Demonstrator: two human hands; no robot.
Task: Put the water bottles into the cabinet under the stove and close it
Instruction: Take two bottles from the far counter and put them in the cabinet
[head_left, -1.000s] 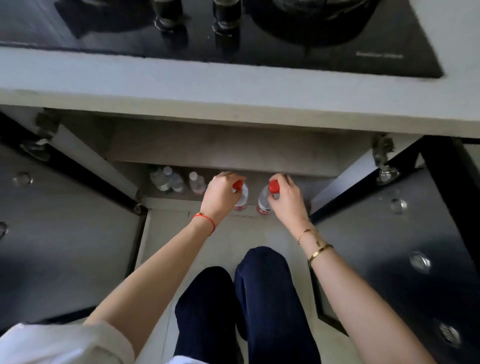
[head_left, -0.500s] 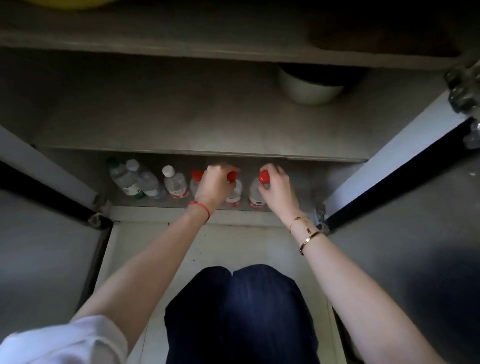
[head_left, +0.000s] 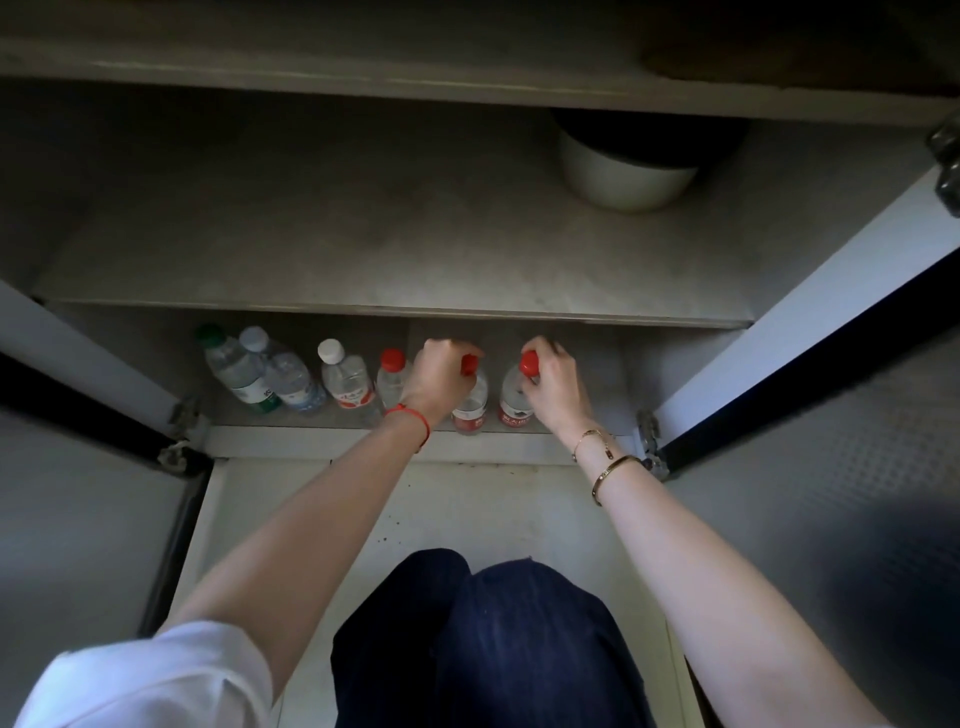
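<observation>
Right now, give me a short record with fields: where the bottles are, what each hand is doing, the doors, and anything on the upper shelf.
bottles: six upright in a row on the bottom shelf, caps green, two white, three red
left hand: gripping the neck of a red-capped bottle
right hand: gripping the rightmost bottle near its cap
doors: left door and right door both open
upper shelf: white bowl at the back right

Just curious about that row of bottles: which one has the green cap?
The green-capped bottle at the far left end of the row. Its neighbours have white caps, and the three nearer the hands have red ones.
</observation>
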